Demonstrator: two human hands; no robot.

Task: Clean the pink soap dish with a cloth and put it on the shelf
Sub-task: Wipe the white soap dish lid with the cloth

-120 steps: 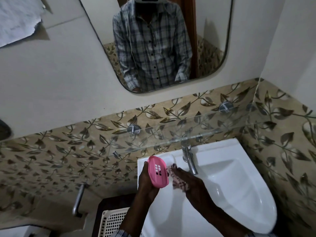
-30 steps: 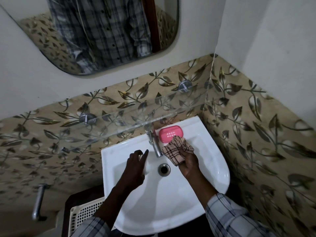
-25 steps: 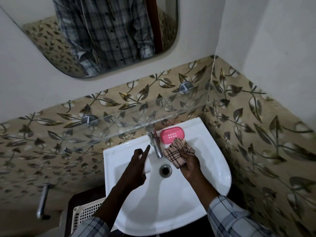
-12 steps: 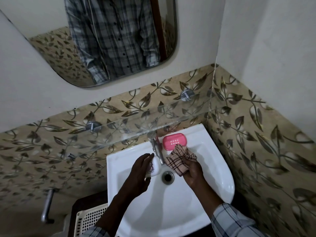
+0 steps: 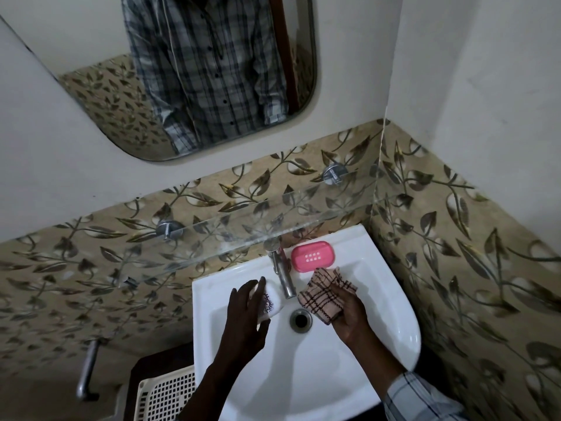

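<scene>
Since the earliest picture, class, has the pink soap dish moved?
Yes. The pink soap dish went from the left hand to the basin ledge, right of the tap.

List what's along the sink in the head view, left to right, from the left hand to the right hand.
left hand → white soap bar in its grip → tap → drain → checked cloth → right hand. The pink soap dish sits farther back on the sink rim, right of the tap.

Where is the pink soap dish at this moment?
The pink soap dish lies on the back ledge of the white sink, just right of the tap, beneath the glass shelf and behind the checked cloth.
</scene>
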